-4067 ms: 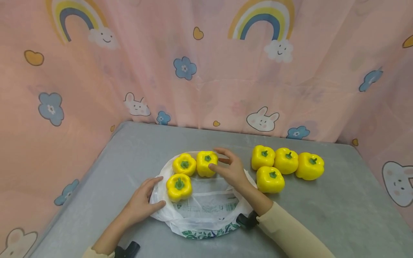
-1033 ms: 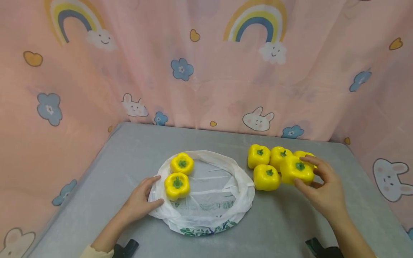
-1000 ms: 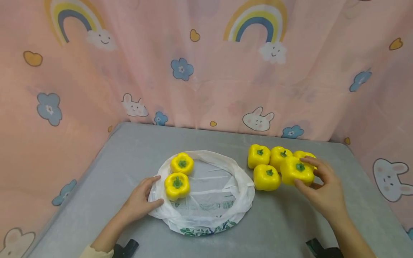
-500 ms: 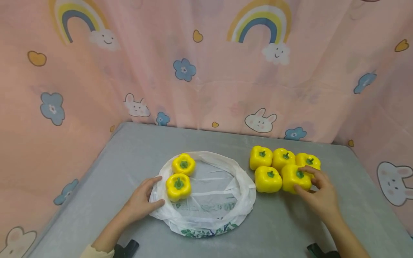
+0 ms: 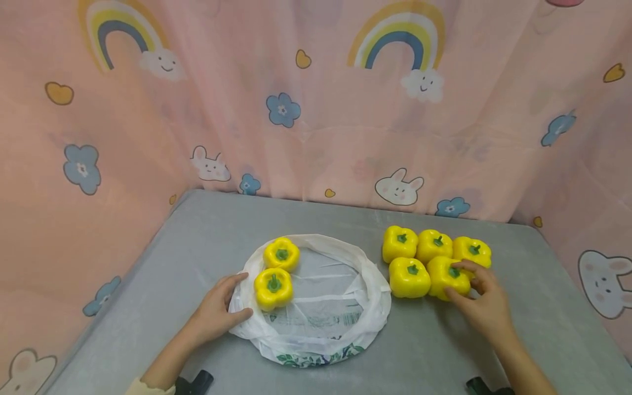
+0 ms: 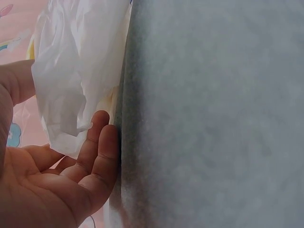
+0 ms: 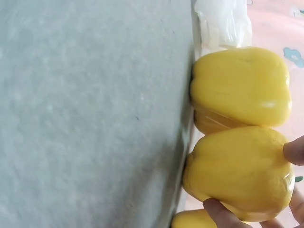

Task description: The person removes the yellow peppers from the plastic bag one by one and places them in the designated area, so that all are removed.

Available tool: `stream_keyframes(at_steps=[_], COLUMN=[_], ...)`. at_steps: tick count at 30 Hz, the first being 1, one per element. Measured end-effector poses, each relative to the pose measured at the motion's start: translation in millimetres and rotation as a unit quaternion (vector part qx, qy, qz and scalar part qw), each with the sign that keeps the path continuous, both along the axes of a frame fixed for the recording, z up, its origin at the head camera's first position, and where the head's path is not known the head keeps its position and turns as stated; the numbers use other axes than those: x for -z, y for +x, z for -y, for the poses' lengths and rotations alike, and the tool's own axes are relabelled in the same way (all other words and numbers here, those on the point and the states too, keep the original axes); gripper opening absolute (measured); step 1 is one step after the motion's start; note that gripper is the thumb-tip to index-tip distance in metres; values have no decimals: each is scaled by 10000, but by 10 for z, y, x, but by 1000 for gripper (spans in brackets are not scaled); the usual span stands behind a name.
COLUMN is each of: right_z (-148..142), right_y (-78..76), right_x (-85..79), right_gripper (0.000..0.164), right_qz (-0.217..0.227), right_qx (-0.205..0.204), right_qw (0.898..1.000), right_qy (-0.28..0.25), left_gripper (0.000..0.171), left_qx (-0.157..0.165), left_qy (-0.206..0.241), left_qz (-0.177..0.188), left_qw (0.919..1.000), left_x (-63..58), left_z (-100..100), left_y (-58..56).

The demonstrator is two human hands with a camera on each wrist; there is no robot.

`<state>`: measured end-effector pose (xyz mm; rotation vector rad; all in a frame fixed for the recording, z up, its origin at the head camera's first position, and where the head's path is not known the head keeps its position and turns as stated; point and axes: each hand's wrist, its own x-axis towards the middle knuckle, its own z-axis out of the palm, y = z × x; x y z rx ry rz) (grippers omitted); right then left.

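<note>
Two yellow bell peppers, one farther back (image 5: 281,254) and one nearer (image 5: 273,289), stand at the left inside a white plastic bag (image 5: 377,299) with a rolled rim. My left hand (image 5: 214,307) rests at the bag's left side, thumb and fingers spread apart against it. In the left wrist view the bag (image 6: 76,71) covers the thumb tip and some fingers. My right hand (image 5: 486,304) grips another yellow bell pepper (image 5: 439,281) between thumb and fingers, down at table level. That pepper (image 7: 242,171) sits against its neighbour in the right wrist view.
Beside the held pepper, a yellow bell pepper (image 5: 408,278) stands close to the bag's right edge. A row of three more, one of them the left pepper (image 5: 399,245), lies behind. A pink patterned curtain (image 5: 336,131) hangs around the grey table (image 5: 217,219).
A pepper left the bag in my right hand, travelled right and came down in front of the back row, against the nearer pepper. My left hand stayed at the bag.
</note>
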<state>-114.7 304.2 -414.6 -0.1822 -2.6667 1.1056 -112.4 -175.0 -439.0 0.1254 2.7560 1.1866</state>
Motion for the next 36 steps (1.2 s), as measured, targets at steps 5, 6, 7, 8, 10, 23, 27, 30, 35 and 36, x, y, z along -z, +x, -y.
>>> stream_keyframes(at_steps=[5, 6, 7, 8, 10, 23, 27, 30, 35, 36], right_z=[25, 29, 35, 39, 45, 82, 115, 156, 240, 260], right_y=[-3, -1, -1, 0, 2, -1, 13, 27, 44, 43], right_x=[47, 56, 59, 62, 66, 53, 19, -30, -155, -185], right_gripper=[47, 47, 48, 48, 48, 48, 51, 53, 51, 51], right_qz=[146, 183, 211, 231, 265, 250, 280, 77, -505, -596], right_qx=[-91, -106, -116, -125, -134, -58, -74, -75, -119, -157], right_qw=[9998, 9996, 9996, 9995, 9994, 9996, 9991, 9989, 9963, 9955], right_qy=[-123, -160, -166, -174, -204, 124, 296, 448, 682, 717], left_gripper=[72, 72, 72, 72, 72, 72, 73, 73, 73, 73], left_qx=[-10, -11, -9, -6, 5, 14, 12, 24, 38, 31], left_qy=[11, 16, 18, 27, 37, -37, -48, -57, -45, -43], left_qz=[-15, -18, -21, -15, -7, 27, 23, -9, -25, -17], left_qw=[10000, 10000, 10000, 10000, 10000, 10000, 10000, 10000, 10000, 10000], left_x=[34, 37, 38, 38, 38, 21, 21, 23, 31, 31], left_z=[-1, 1, 2, 3, 6, 16, 16, 18, 18, 18], left_y=[2, 4, 7, 9, 12, -17, -21, -24, -21, -19])
